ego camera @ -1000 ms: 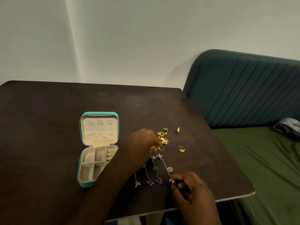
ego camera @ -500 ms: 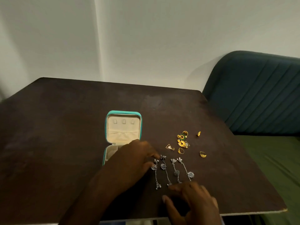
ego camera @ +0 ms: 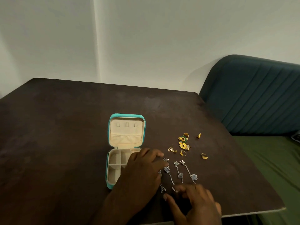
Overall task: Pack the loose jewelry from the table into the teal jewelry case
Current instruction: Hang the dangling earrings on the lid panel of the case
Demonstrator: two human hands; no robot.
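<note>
The teal jewelry case [ego camera: 126, 115] lies open on the dark table [ego camera: 65, 135], cream lid tipped back, divided tray toward me. To its right lie several silver dangling earrings [ego camera: 180, 175] in a row. Beyond them sits gold jewelry: a flower cluster [ego camera: 183, 142], a triangle earring [ego camera: 171, 149], two rings [ego camera: 183, 152] [ego camera: 204, 156] and a small piece [ego camera: 198, 135]. My left hand [ego camera: 142, 169] rests over the tray's right side, fingertips at the leftmost earring's top, partly hiding it. My right hand [ego camera: 194, 203], blurred, has spread fingers touching the earrings' lower ends.
A teal padded headboard [ego camera: 251, 95] and green bedding [ego camera: 276, 168] lie right of the table. The table's front edge [ego camera: 243, 213] runs just past my right hand. A plain white wall stands behind.
My left hand came away from the gold cluster to the leftmost silver earring. The triangle earring now lies apart from the cluster. My right hand's fingers spread out. The view shifted left.
</note>
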